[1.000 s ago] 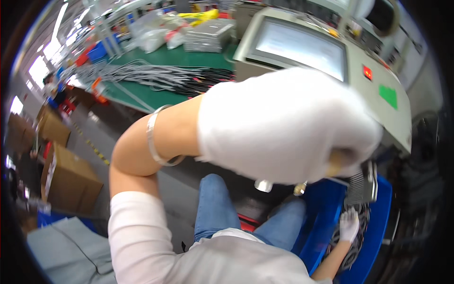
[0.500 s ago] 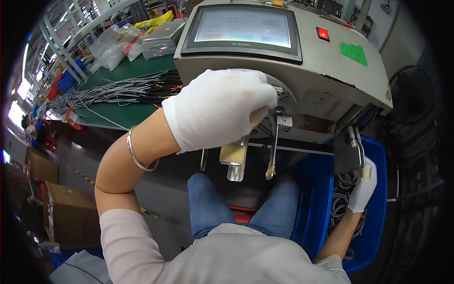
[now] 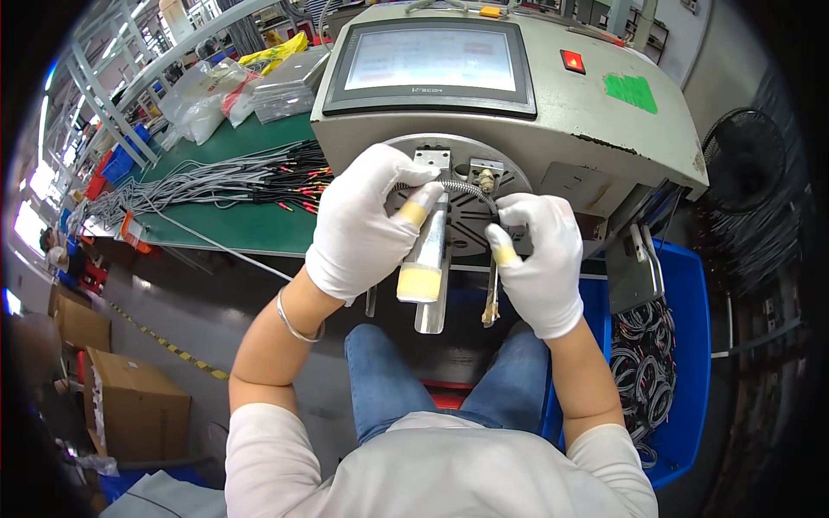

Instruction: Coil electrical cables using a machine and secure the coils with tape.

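Both hands gloved in white, raised to the round faceplate (image 3: 458,203) on the front of a grey machine (image 3: 553,129) with a touch screen (image 3: 432,59). Left hand (image 3: 367,224) closed: thumb and forefinger pinch one end of a thin coiled grey cable (image 3: 458,187), a yellow-taped fingertip against it. Right hand (image 3: 540,259) closed on the other end of the same cable, just below a small brass fitting (image 3: 486,180) on the faceplate. Cable arcs between the two hands, right in front of the faceplate. A metal bar (image 3: 429,276) hangs below the left hand. To the left, green worktop (image 3: 250,226) with bundles of grey wires (image 3: 216,181). To the right, blue bin (image 3: 682,345) holding coiled cables.
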A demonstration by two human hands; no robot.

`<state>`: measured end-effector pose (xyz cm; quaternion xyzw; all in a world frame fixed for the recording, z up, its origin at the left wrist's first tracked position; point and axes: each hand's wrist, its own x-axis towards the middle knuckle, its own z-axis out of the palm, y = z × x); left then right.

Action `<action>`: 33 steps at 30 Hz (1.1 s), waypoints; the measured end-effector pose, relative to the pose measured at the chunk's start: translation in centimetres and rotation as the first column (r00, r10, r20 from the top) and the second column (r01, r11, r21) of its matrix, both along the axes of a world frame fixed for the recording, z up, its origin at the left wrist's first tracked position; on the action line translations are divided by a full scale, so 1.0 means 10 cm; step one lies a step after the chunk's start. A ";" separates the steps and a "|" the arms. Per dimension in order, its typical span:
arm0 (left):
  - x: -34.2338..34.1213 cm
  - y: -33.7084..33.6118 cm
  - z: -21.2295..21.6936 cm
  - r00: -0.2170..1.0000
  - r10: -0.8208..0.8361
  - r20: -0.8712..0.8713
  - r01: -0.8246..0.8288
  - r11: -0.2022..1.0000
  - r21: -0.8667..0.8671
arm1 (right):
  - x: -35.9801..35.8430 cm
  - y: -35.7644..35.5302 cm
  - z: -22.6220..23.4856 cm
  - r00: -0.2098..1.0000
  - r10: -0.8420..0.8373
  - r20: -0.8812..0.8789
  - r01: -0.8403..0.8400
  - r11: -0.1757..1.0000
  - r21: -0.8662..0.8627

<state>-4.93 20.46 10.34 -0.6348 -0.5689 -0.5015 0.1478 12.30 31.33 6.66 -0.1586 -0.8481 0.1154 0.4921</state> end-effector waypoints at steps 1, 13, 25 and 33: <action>-0.01 -0.01 -0.04 0.995 -0.021 0.102 0.023 1.000 -0.020 | -0.04 0.01 -0.01 0.999 -0.030 0.033 0.030 1.000 0.009; -1.00 -0.63 -0.84 0.464 -0.091 0.881 0.372 0.923 -0.101 | -0.18 -0.07 -0.10 0.968 0.004 -0.251 -0.073 0.962 -0.264; -1.22 -0.80 -1.48 0.392 -0.144 0.909 0.383 0.924 -0.019 | 0.01 -0.02 -0.08 0.945 -0.119 -0.305 0.027 0.957 -0.290; -1.23 -0.93 -1.57 0.398 -0.084 0.913 0.373 0.924 -0.078 | 0.44 -0.18 -0.16 0.959 -0.099 -0.266 -0.042 0.878 -0.477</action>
